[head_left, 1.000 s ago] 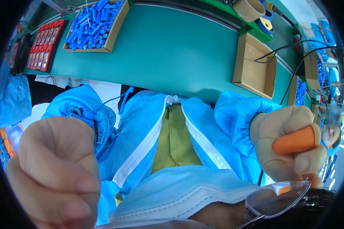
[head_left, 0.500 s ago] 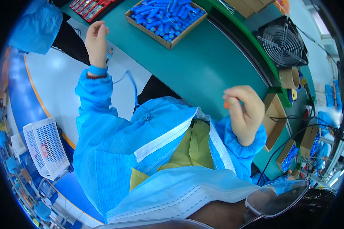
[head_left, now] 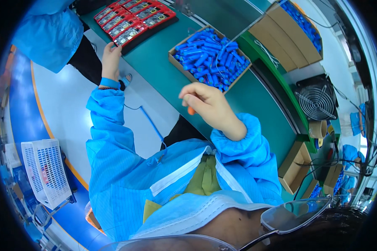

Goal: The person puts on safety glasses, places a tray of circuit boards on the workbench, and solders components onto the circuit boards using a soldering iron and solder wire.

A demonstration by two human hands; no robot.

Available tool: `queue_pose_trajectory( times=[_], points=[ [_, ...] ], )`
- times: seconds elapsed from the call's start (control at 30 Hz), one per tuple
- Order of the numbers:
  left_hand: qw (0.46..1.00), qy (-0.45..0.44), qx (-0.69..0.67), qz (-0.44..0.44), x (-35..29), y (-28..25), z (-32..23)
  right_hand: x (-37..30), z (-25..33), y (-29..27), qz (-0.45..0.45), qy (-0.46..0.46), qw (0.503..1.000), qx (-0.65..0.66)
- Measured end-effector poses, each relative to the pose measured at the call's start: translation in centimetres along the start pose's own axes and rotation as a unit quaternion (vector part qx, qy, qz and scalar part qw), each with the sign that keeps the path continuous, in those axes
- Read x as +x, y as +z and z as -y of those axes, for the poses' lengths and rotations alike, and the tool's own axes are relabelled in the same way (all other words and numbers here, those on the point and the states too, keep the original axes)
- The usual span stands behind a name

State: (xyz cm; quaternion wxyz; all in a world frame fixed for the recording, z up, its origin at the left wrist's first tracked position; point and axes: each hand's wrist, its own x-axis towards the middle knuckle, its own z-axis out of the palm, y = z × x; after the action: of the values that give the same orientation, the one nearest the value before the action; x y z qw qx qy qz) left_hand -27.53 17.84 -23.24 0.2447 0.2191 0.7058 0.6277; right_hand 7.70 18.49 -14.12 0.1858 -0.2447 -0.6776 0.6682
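Note:
My left hand [head_left: 111, 62] reaches to the near corner of a red tray [head_left: 144, 30], its fingers closed at the corner. Rows of small circuit boards lie in the tray, which has a dark base under it. My right hand [head_left: 209, 105] is curled around a small orange object [head_left: 191, 110]; only a bit of it shows below the fingers, so its kind is unclear. That hand hovers over the green table [head_left: 155, 62], in front of a cardboard box [head_left: 182, 66] full of blue wrapped cylinders [head_left: 213, 56] with thin wires.
A black fan [head_left: 317, 100] and a cardboard roll [head_left: 318, 129] stand at the right, beyond a green ledge [head_left: 276, 79]. Another carton [head_left: 287, 42] is at the back right. A small open box [head_left: 295, 167] sits nearer. Someone in blue [head_left: 50, 37] stands at left.
My left hand has gone to the tray's corner. My right hand has moved left and forward, toward the box of blue cylinders, with the orange object. The view has shifted, showing more of the tray.

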Motion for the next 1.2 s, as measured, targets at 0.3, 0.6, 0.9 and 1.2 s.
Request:
queue_pose_trajectory(
  times=[0.3, 0.6, 0.9, 1.2],
  points=[
    [0.989, -0.049, -0.142, 0.003, 1.8, -2.1, -1.3, 16.3, -3.1, 7.6, -0.059, 0.123, 0.953, 0.270],
    [0.942, -0.092, -0.321, 0.012, 4.5, -3.1, -1.0, 26.6, -3.2, 10.1, -0.186, 0.152, 0.891, 0.384],
    [0.897, -0.144, -0.412, 0.071, 6.5, -3.1, -1.3, 29.4, -3.9, 9.7, -0.222, 0.183, 0.912, 0.293],
    [0.839, -0.069, -0.540, -0.003, 11.0, -6.0, 0.6, 15.4, 0.8, 6.8, -0.164, 0.136, 0.964, 0.160]
  ],
)
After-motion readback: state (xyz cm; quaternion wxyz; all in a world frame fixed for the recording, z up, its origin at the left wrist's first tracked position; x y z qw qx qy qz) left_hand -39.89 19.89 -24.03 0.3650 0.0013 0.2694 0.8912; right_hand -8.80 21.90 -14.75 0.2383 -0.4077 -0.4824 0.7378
